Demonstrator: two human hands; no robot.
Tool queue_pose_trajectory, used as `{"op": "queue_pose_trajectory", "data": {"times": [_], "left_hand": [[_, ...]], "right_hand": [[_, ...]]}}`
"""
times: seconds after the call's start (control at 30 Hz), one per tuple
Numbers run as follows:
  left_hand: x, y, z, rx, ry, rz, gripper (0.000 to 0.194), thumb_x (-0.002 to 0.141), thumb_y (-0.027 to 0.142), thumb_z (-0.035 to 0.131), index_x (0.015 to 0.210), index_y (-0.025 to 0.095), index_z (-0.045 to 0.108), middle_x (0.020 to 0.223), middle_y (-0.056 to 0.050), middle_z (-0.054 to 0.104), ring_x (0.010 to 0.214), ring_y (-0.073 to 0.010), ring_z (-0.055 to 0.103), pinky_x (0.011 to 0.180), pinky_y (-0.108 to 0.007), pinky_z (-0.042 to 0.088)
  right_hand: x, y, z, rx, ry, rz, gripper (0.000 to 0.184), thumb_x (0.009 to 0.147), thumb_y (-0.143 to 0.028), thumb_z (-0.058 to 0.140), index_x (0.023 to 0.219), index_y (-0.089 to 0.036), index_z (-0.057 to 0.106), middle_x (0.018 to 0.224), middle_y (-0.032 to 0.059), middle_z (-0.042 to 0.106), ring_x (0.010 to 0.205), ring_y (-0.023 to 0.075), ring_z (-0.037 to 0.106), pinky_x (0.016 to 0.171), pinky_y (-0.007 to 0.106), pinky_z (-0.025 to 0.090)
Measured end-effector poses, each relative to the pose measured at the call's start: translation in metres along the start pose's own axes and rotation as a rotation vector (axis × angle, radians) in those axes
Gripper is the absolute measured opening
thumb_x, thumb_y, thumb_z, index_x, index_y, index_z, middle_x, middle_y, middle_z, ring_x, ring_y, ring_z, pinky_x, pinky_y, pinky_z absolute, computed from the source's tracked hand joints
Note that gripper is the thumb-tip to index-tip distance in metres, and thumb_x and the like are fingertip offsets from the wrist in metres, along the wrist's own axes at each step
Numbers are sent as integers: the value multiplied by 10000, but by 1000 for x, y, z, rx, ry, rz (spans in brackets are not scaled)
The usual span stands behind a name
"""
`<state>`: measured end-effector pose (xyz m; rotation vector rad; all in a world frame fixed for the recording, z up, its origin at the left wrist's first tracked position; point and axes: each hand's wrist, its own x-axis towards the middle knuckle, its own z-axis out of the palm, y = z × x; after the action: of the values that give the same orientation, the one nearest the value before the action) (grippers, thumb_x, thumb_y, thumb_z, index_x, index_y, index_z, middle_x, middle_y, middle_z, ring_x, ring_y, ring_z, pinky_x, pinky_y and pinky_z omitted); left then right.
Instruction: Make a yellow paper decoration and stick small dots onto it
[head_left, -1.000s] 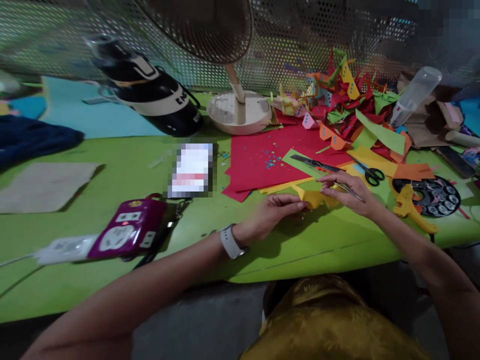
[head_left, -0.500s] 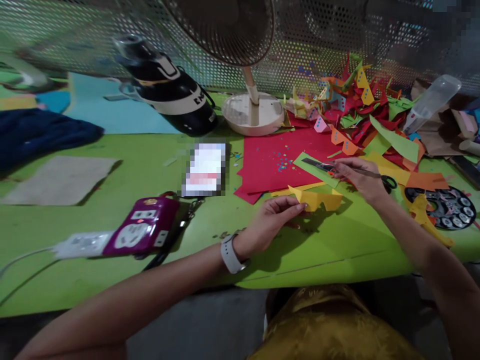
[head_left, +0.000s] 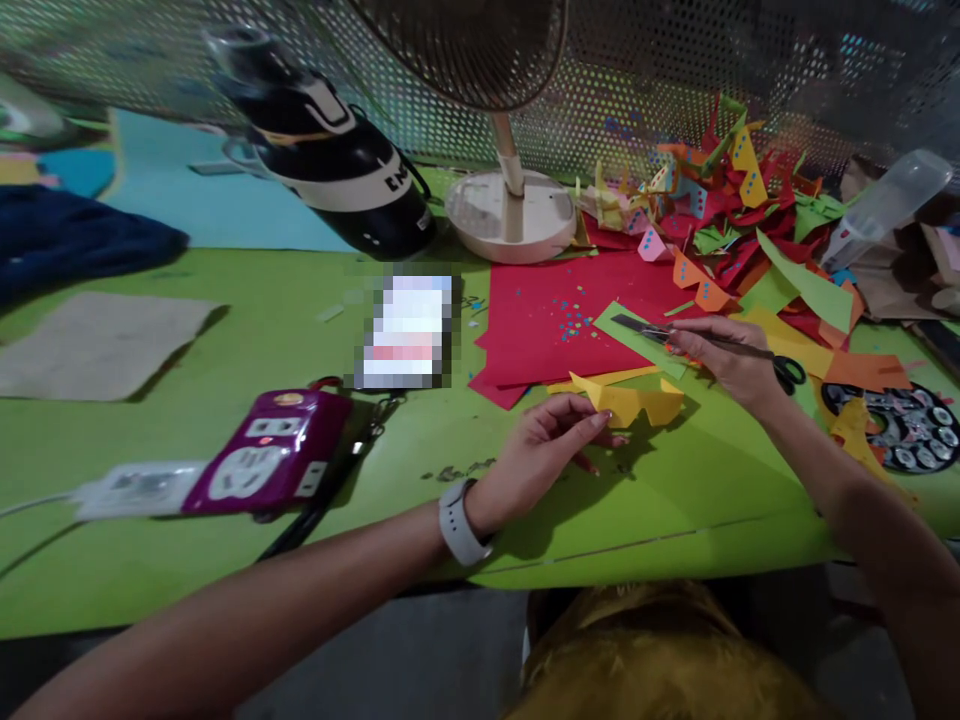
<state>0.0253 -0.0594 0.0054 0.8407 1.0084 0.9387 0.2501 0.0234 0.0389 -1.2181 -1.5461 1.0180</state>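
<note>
Between the thumb and fingers of my left hand (head_left: 551, 440) is a folded yellow paper cutout (head_left: 637, 402) with a zigzag lower edge, raised over the green table. My right hand (head_left: 724, 360) is closed on slim metal tweezers (head_left: 750, 349), whose handle end shows behind the fingers. The tweezers point left toward a dark flat blade-like tool (head_left: 631, 323) lying on a light green paper strip (head_left: 611, 313). I cannot tell whether they touch it. Under the strip lies red paper (head_left: 525, 330) sprinkled with tiny blue and green bits.
A pile of colourful cut paper (head_left: 720, 210) lies at the back right, beside a clear bottle (head_left: 889, 210). Black-handled scissors (head_left: 789, 374) and a yellow glue gun (head_left: 855, 435) are right of my hand. A phone (head_left: 409, 330), purple power strip (head_left: 274, 445), large flask (head_left: 337, 170) and fan (head_left: 514, 215) stand leftward.
My right hand has left the yellow cutout and moved up and right with the tweezers, to the dark tool on the green strip. My left hand keeps the cutout. The view has shifted slightly.
</note>
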Motion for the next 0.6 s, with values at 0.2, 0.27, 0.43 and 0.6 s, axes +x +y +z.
{"op": "queue_pose_trajectory", "data": {"times": [0.2, 0.27, 0.43, 0.6], "left_hand": [[-2, -1, 1, -36, 5, 10, 328, 721, 399, 802, 823, 195, 567, 786, 9, 690, 767, -191, 752, 461, -169, 522], [-2, -2, 1, -54, 1, -1, 332, 716, 402, 806, 832, 197, 572, 791, 8, 697, 766, -191, 753, 472, -175, 529], [-1, -2, 0, -104, 1, -23, 325, 714, 391, 810, 834, 201, 575, 789, 4, 713, 752, -183, 750, 490, -183, 540], [-1, 0, 2, -177, 20, -34, 389, 658, 419, 853, 821, 188, 587, 760, 26, 705, 728, -165, 746, 511, -178, 556]], "right_hand": [[21, 3, 26, 38, -121, 10, 168, 734, -390, 782, 853, -271, 784, 838, 3, 783, 748, 160, 712, 731, 328, 591], [26, 10, 34, 28, -134, 5, 173, 739, -395, 776, 858, -271, 781, 825, 4, 782, 740, 158, 706, 721, 327, 591], [29, 25, 41, -11, -138, -19, 216, 739, -400, 783, 901, -257, 778, 859, 13, 781, 779, 150, 706, 744, 312, 585], [27, 30, 43, -14, -155, -1, 211, 728, -398, 787, 889, -262, 782, 898, 27, 780, 827, 167, 708, 742, 320, 585]]}}
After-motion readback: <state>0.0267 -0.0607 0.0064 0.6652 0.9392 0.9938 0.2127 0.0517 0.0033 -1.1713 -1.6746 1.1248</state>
